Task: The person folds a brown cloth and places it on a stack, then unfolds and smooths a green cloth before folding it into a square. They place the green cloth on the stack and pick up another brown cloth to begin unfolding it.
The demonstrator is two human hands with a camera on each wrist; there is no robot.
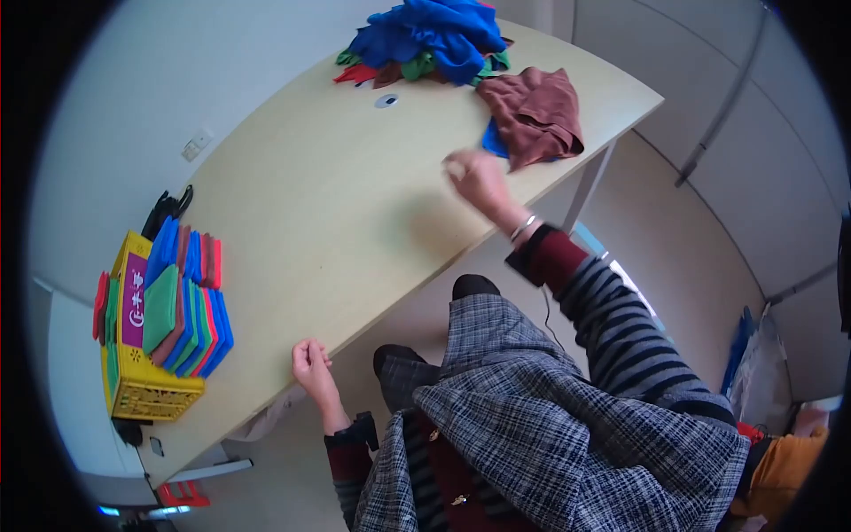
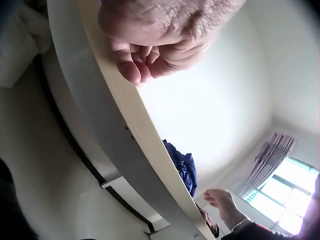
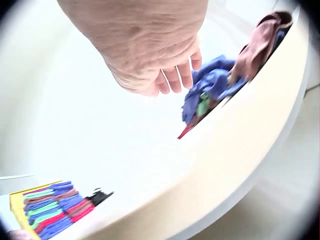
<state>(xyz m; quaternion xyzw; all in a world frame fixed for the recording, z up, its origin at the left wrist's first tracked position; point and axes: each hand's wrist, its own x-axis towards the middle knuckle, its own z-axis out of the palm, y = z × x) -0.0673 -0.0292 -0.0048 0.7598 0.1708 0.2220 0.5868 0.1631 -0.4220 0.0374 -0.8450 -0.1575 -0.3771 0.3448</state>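
Note:
My right hand (image 1: 480,184) is over the front part of the table (image 1: 301,213), just short of a crumpled brown cloth (image 1: 542,111). In the right wrist view its fingers (image 3: 171,79) hang relaxed with nothing in them. A bit of blue cloth (image 1: 495,139) peeks out from under the brown one. My left hand (image 1: 315,368) is at the table's near edge, its fingers loosely bent and holding nothing. Left of it, folded cloths (image 1: 199,324) in green, brown, blue and red stand in rows by a yellow basket (image 1: 160,399).
A heap of loose cloths (image 1: 434,40), mostly blue, lies at the far end of the table. Behind the basket sits a black item (image 1: 166,211). A cable-hole cover (image 1: 386,101) is set in the tabletop. A white wall (image 1: 195,80) borders the far side.

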